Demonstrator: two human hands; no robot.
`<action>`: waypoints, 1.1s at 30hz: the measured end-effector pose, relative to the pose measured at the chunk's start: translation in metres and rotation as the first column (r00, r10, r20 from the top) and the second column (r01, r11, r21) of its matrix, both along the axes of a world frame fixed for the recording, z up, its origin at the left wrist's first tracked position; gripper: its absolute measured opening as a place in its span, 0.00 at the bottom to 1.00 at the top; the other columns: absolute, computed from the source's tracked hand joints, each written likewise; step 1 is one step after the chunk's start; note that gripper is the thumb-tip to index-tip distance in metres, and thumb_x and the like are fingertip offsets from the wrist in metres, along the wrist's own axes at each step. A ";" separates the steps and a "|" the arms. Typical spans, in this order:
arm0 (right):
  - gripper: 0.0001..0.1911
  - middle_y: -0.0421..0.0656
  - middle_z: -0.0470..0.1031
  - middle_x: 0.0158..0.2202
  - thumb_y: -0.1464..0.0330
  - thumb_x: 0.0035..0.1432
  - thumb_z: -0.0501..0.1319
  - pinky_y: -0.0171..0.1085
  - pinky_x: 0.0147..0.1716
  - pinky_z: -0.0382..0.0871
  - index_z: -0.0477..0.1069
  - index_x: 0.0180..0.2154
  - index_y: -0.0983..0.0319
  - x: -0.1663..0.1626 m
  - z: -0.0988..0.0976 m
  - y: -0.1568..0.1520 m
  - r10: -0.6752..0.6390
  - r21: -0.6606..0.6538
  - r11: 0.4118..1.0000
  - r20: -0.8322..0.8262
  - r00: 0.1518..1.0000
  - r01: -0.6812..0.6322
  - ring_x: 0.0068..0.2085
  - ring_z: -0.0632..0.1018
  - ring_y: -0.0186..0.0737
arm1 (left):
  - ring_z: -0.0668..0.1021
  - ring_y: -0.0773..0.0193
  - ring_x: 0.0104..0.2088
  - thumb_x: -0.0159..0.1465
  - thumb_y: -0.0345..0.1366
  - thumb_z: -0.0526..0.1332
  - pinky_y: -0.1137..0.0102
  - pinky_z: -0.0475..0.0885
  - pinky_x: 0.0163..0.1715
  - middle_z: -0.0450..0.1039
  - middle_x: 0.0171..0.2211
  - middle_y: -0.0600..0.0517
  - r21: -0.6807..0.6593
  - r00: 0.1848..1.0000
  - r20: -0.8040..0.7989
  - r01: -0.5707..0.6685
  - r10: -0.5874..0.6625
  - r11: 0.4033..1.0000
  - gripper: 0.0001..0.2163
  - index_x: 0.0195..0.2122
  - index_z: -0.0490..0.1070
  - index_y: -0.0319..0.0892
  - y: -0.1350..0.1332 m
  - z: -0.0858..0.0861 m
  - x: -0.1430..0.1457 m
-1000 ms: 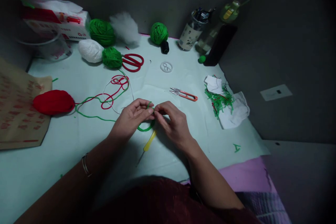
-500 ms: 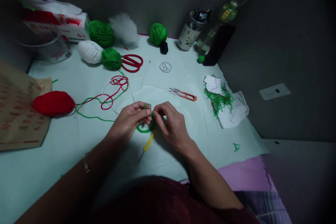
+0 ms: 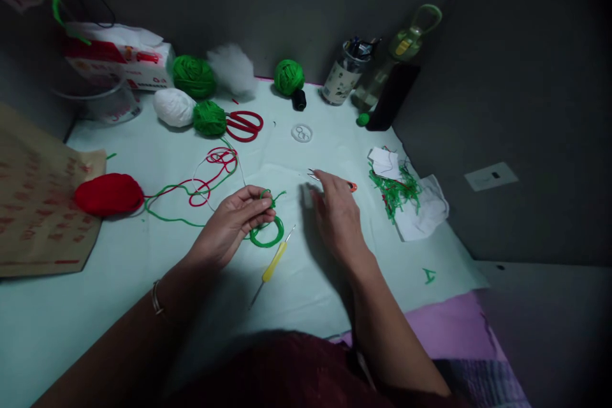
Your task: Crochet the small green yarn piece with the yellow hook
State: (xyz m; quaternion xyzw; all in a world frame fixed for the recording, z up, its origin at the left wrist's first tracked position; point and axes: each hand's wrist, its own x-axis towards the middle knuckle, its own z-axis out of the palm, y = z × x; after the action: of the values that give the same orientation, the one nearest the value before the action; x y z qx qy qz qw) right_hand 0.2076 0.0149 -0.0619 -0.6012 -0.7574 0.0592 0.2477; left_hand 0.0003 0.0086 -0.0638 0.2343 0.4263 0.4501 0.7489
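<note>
1. Right hand (image 3: 340, 213). Half a second ago its fingertips met those of the left at the yarn; it has since parted from them and now lies over the thread snips (image 3: 352, 187). Blade tips show beyond the fingers and the orange handle end emerges on the far side. The fingers are bent, but whether they have closed on the tool cannot be told.

2. Left hand (image 3: 234, 220). Thumb and fingers remain pinched on the green yarn (image 3: 273, 202), which is held in front of the body, near the middle of the table cover (image 3: 382, 284). A short free end, formerly hidden between the hands, now points toward the right hand.

3. Yarn ring (image 3: 268, 243). Green strands curve in a ring below the left fingertips; whether the ring rests on the cover is unclear.

4. Crochet hook (image 3: 274, 262). Its metal tip, previously covered by the hands, is exposed beside the ring. Neither hand holds it.

5. Significance. The work appears to have passed from two-handed handling of the yarn to a tool change, with the left hand alone securing the piece.
</note>
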 end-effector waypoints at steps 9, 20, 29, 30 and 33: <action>0.18 0.55 0.74 0.43 0.77 0.66 0.47 0.43 0.40 0.66 0.73 0.47 0.65 0.025 -0.006 0.016 -0.063 -0.128 0.984 0.389 0.919 0.121 0.42 0.72 0.49 | 0.80 0.70 0.31 0.60 0.28 0.69 0.75 0.79 0.36 0.74 0.32 0.55 -0.013 0.997 0.025 -0.073 0.073 0.997 0.06 0.37 0.74 0.39 -0.001 -0.003 0.000; 0.22 0.46 0.81 0.53 0.55 0.72 0.48 0.46 0.52 0.70 0.74 0.54 0.55 -0.007 0.021 -0.011 0.113 -0.368 0.902 -0.304 0.946 -0.226 0.53 0.80 0.48 | 0.80 0.70 0.32 0.59 0.30 0.71 0.75 0.79 0.38 0.75 0.33 0.55 0.021 0.995 0.029 -0.096 0.096 0.995 0.06 0.36 0.75 0.39 -0.002 0.000 0.001; 0.17 0.45 0.82 0.48 0.57 0.67 0.58 0.44 0.47 0.70 0.78 0.50 0.55 -0.013 0.020 -0.014 0.031 -0.415 0.876 -0.461 0.887 -0.247 0.47 0.80 0.46 | 0.80 0.70 0.31 0.57 0.30 0.72 0.74 0.78 0.38 0.75 0.33 0.55 0.032 0.998 0.013 -0.065 0.065 0.997 0.07 0.35 0.75 0.39 -0.003 0.001 0.002; 0.16 0.45 0.83 0.47 0.57 0.67 0.58 0.44 0.45 0.70 0.79 0.49 0.55 -0.014 0.020 -0.014 0.021 -0.419 0.875 -0.469 0.883 -0.243 0.45 0.80 0.46 | 0.80 0.70 0.31 0.57 0.30 0.72 0.75 0.78 0.38 0.76 0.33 0.55 0.033 0.998 0.011 -0.058 0.058 0.998 0.07 0.35 0.75 0.39 -0.004 0.002 0.002; 0.17 0.45 0.84 0.42 0.56 0.66 0.58 0.42 0.42 0.70 0.81 0.46 0.56 -0.015 0.016 -0.015 -0.030 -0.416 0.886 -0.489 0.872 -0.203 0.42 0.80 0.44 | 0.79 0.70 0.30 0.57 0.30 0.72 0.75 0.77 0.36 0.75 0.32 0.55 0.035 0.999 0.004 -0.045 0.045 0.998 0.07 0.34 0.75 0.38 -0.004 0.004 0.003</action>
State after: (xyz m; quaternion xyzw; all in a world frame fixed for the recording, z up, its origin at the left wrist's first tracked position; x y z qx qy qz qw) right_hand 0.1926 0.0000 -0.0459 -0.5726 -0.6631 0.3940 0.2779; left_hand 0.0035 0.0043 -0.0594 0.2368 0.4223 0.4746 0.7351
